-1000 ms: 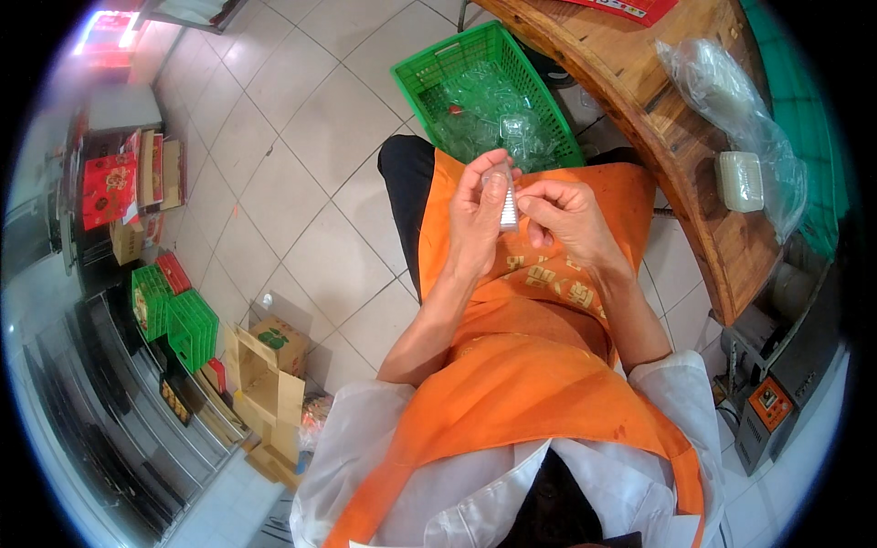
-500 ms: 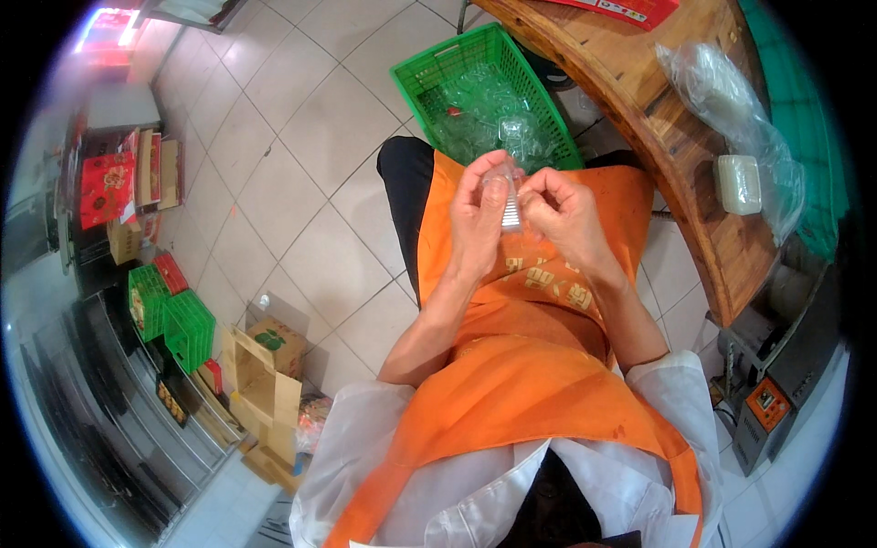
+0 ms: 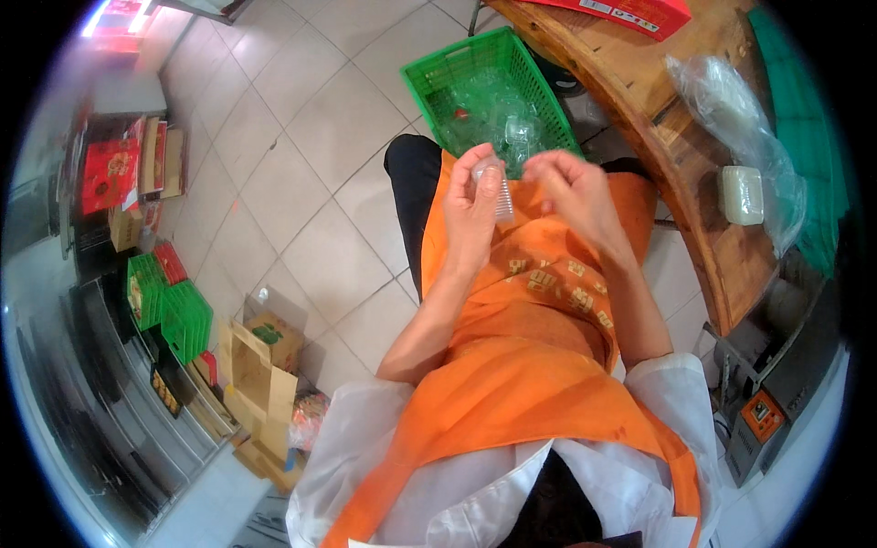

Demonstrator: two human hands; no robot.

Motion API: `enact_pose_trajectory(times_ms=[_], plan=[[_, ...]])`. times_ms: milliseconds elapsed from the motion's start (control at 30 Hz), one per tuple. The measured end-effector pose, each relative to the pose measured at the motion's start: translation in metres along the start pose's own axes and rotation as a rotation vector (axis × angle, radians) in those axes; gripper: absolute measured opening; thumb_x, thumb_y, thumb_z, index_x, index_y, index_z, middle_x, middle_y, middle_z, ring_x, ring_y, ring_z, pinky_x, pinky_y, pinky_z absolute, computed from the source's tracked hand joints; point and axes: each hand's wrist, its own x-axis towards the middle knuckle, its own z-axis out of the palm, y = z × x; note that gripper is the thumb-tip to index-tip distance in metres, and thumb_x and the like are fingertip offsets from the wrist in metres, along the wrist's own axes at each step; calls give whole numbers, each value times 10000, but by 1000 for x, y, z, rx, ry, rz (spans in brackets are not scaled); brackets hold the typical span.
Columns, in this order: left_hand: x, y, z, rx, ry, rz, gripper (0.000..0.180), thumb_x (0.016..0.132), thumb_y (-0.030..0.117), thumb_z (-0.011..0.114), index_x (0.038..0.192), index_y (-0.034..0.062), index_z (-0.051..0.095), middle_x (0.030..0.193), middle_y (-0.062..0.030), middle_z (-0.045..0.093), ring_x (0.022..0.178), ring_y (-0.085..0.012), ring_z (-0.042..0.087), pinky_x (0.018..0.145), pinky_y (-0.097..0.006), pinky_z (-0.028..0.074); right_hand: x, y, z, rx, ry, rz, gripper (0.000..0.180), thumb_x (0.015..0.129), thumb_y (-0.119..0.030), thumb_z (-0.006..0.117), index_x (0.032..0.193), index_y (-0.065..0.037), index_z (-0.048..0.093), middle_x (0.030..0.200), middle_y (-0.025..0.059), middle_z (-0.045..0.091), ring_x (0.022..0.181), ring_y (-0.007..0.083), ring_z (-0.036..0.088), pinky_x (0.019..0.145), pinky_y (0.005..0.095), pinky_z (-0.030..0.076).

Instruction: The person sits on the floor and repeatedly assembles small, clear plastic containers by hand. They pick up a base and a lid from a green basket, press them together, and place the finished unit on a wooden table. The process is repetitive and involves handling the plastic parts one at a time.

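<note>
My left hand [image 3: 473,203] is closed around a small stack of clear plastic trays [image 3: 504,203], whose ridged edges show below the thumb. To its right, apart from the stack, my right hand [image 3: 575,196] is raised with its fingers bent and spread from the thumb; nothing shows in it, though its fingertips are a little blurred. Just beyond both hands, a green plastic basket [image 3: 437,64] stands on the floor between my knees. Loose clear plastic trays [image 3: 484,96] lie jumbled inside it, with a small red piece among them.
A curved wooden table [image 3: 630,87] runs along the right, bearing a clear plastic bag [image 3: 731,119], a block of stacked trays [image 3: 742,194] and a red box [image 3: 639,11]. At the left are an open cardboard box [image 3: 251,365], green crates [image 3: 185,320] and dark shelving [image 3: 82,393].
My right hand has drawn away from the stack to the right, and its fingers have loosened. My left hand keeps hold of the trays and has shifted slightly left.
</note>
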Motion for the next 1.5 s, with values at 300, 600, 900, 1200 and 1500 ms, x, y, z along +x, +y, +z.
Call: enact_pose_trajectory(times_ms=[300,600,900,1200,1500], plan=[[-7,-2,7,170,-98,25,294,837,155,484,1101,31,450,987,-91,523,878,-131,512,728,-251,439,-26,-10,8,229,-170,98,115,796,-88,491,789,-1,566,640,-10,537,485,38,470,451,177,371],[-8,-3,7,-103,-170,-104,335,837,243,511,1100,42,456,1012,-63,504,925,-137,501,751,-253,447,-27,-9,5,333,-191,181,104,800,-86,516,789,-3,578,544,-9,514,428,39,472,377,157,330],[-9,-6,5,-128,-230,-102,398,853,327,444,1117,31,420,1060,-119,501,964,-203,510,781,-313,458,-28,-6,4,449,-227,209,113,810,-98,517,802,-5,580,555,-7,515,438,43,473,380,155,332],[-11,-3,7,-145,-257,-117,416,855,346,429,1131,36,406,1068,-119,491,972,-206,505,785,-318,458,-29,-7,2,487,-249,209,134,814,-128,520,803,-9,581,549,-8,511,435,48,471,380,159,327],[-12,-4,6,-159,-261,-130,436,842,364,448,1127,36,414,1071,-120,497,972,-209,509,791,-316,456,-32,-11,5,411,-203,189,115,812,-104,502,777,-19,570,543,-8,505,450,43,471,400,159,335]])
